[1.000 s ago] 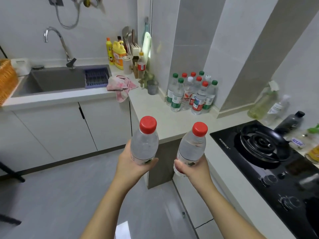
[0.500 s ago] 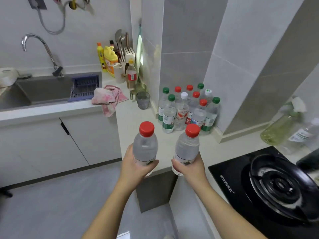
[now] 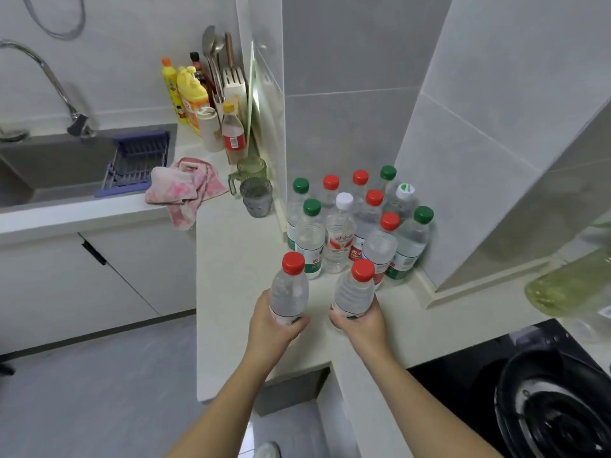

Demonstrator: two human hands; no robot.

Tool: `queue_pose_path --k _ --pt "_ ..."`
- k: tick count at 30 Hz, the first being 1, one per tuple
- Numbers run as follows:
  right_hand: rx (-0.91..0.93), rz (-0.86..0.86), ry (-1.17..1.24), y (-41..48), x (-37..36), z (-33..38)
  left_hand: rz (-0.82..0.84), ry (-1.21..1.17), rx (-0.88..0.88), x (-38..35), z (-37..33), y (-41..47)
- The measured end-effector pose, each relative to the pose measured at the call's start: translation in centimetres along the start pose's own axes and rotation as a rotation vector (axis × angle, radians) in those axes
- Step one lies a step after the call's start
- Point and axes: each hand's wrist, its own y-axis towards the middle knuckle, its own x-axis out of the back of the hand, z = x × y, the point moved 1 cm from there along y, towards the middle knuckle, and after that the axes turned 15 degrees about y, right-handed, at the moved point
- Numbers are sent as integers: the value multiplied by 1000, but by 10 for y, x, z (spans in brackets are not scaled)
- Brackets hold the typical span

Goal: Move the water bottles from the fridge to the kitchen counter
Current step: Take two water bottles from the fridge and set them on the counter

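The left hand [image 3: 274,328] is gripping the lower body of the left bottle [image 3: 289,287], fingers curling round its label, and the right hand [image 3: 362,323] is gripping the right bottle [image 3: 353,292] the same way. Both red-capped bottles are standing upright over the pale counter [image 3: 238,292], just in front of the cluster of bottles [image 3: 340,233] already crowding the corner by the tiled wall. I cannot tell whether their bases are touching the surface, since the hands are hiding them. The fridge is not showing

Judging from this, the setting-down step is under way, and the risk is coming from the crowding. The right bottle is sitting just beside the nearest red-capped one in the cluster, so pushing it further in could be knocking that one over and toppling its neighbours. The thin plastic is probably yielding under a tight squeeze, and letting go before a base is resting flat could be tipping a bottle. With both hands occupied, neither is being left free for steadying a wobble. The black hob [image 3: 463,391] on the right is lying well apart from both bottles
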Motion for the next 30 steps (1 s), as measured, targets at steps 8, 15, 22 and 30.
queue_pose_path --k 8,15,22,30 --pt "-37 -57 -7 24 3 -16 62 -72 10 -23 10 37" --pt "-29 14 26 19 -1 -6 39 -133 -41 -27 16 36" --pt "-40 9 -166 20 11 -28 87 134 -193 -28 37 47" --pt "-14 -134 -339 15 9 -27 154 280 -176 -28 26 55"
